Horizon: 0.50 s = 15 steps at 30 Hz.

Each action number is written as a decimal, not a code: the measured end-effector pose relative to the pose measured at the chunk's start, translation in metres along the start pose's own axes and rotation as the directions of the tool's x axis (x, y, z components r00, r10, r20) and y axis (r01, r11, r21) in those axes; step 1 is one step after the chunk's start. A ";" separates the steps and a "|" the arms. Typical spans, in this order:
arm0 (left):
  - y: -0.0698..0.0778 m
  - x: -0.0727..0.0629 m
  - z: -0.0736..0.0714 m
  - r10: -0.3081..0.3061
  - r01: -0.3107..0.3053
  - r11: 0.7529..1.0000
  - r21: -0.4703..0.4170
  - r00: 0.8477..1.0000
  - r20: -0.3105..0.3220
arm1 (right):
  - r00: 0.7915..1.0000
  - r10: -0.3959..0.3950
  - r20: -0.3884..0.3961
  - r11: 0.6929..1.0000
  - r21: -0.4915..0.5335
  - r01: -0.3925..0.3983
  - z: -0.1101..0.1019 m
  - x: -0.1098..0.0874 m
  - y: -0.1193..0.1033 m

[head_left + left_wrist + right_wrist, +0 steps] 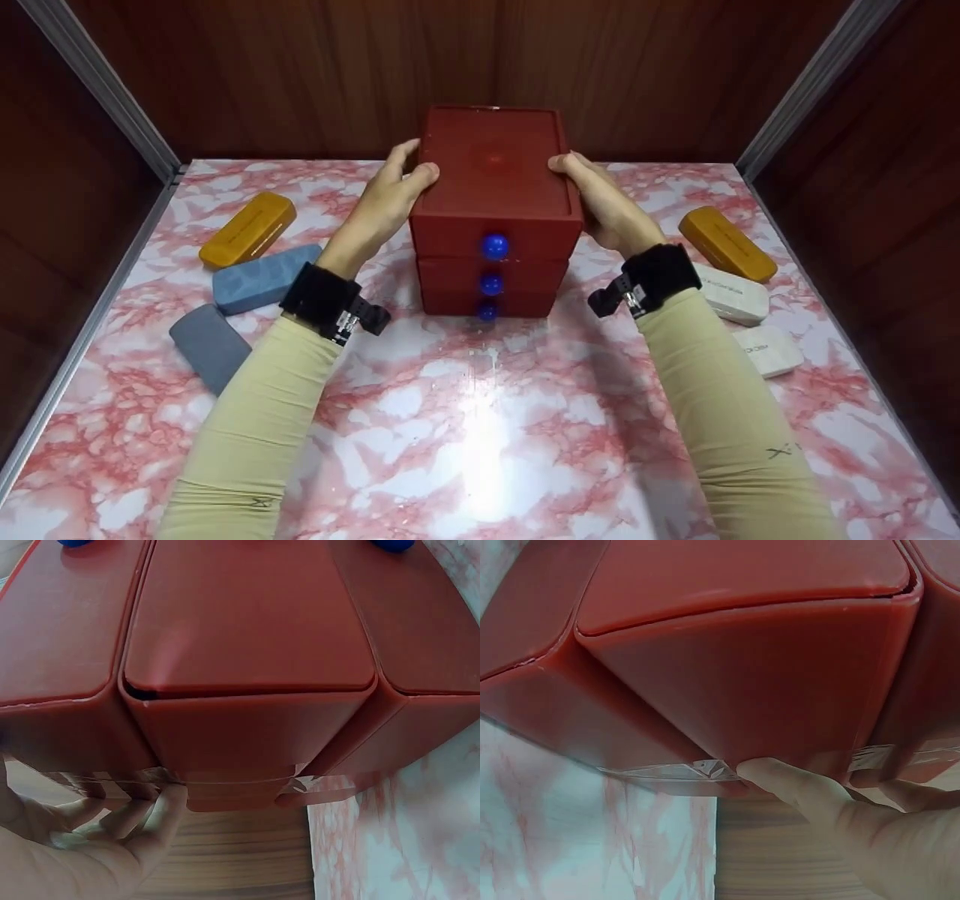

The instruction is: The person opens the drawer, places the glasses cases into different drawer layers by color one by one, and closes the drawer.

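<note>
A dark red three-drawer box (491, 161) with blue ball knobs (495, 247) stands at the table's far middle, its drawers closed in the head view. My left hand (386, 199) grips its left side, thumb over the top edge. On the right side my right hand (604, 199) holds it likewise, thumb at the top rim. In the left wrist view, fingers (161, 821) touch the box's side near its back edge, by clear tape (300, 784). Fingers (795, 784) also lie against the side in the right wrist view, where tape (667, 771) runs along the back.
Left of the box lie a mustard case (249, 230), a blue case (264, 279) and a grey case (210, 347). To the right are another mustard case (727, 244) and two whitish cases (731, 294), partly behind my right arm. A wooden wall (300, 75) stands behind the marbled table (420, 442).
</note>
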State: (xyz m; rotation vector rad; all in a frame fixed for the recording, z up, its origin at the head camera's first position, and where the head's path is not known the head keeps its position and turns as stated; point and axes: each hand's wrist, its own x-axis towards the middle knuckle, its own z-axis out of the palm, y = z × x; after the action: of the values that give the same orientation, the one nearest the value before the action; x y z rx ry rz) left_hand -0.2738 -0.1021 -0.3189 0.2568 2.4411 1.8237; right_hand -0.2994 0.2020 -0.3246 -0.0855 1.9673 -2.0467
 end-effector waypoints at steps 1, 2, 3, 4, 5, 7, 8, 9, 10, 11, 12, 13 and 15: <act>0.000 0.000 0.000 0.002 -0.002 1.000 0.001 1.000 -0.002 | 1.000 0.002 0.001 1.000 0.002 -0.002 0.000 0.000 0.000; 0.000 0.000 0.000 0.004 -0.004 1.000 0.003 1.000 -0.005 | 1.000 0.004 0.001 1.000 0.000 -0.004 0.000 0.000 0.001; -0.001 -0.001 -0.001 0.005 -0.005 1.000 -0.003 1.000 -0.006 | 1.000 0.006 0.002 1.000 0.003 -0.006 0.001 0.000 0.001; -0.001 -0.001 -0.001 0.005 -0.005 1.000 -0.005 1.000 -0.007 | 1.000 0.007 0.000 1.000 0.006 -0.007 0.001 0.001 0.001; -0.001 -0.001 -0.002 0.006 -0.006 1.000 -0.008 1.000 -0.007 | 1.000 0.007 -0.004 1.000 0.010 -0.007 0.002 0.001 0.001; -0.002 -0.001 -0.003 0.006 -0.006 1.000 -0.016 1.000 -0.008 | 1.000 0.008 -0.007 1.000 0.009 -0.008 0.004 0.001 0.001; -0.003 -0.001 -0.004 0.006 -0.006 1.000 -0.023 1.000 -0.007 | 1.000 0.007 -0.007 1.000 0.009 -0.007 0.005 0.001 0.000; -0.003 -0.002 -0.005 0.005 -0.005 0.999 -0.031 1.000 -0.004 | 1.000 0.008 -0.007 1.000 0.011 -0.008 0.006 0.001 0.000; -0.004 -0.002 -0.005 0.005 -0.005 0.999 -0.038 1.000 -0.002 | 1.000 0.007 -0.008 1.000 0.009 -0.007 0.007 0.001 0.000; -0.004 -0.002 -0.006 0.007 -0.007 0.999 -0.045 1.000 0.000 | 1.000 0.008 -0.007 1.000 0.007 -0.008 0.008 0.001 -0.001; -0.004 -0.003 -0.007 0.008 -0.008 0.999 -0.050 1.000 0.000 | 1.000 0.007 -0.003 1.000 0.004 -0.007 0.008 0.002 -0.001; -0.005 -0.003 -0.007 0.008 -0.008 0.999 -0.053 1.000 0.001 | 1.000 0.006 0.002 1.000 0.003 -0.006 0.009 0.002 -0.001; -0.005 -0.005 -0.008 0.007 -0.007 0.999 -0.051 1.000 0.000 | 1.000 0.001 0.012 1.000 0.000 -0.001 0.009 0.003 0.000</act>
State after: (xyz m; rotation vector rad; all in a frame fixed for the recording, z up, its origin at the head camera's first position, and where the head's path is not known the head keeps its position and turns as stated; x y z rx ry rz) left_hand -0.2709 -0.1122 -0.3211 0.2622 2.3926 1.8857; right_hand -0.3001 0.1924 -0.3241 -0.0965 1.9594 -2.0404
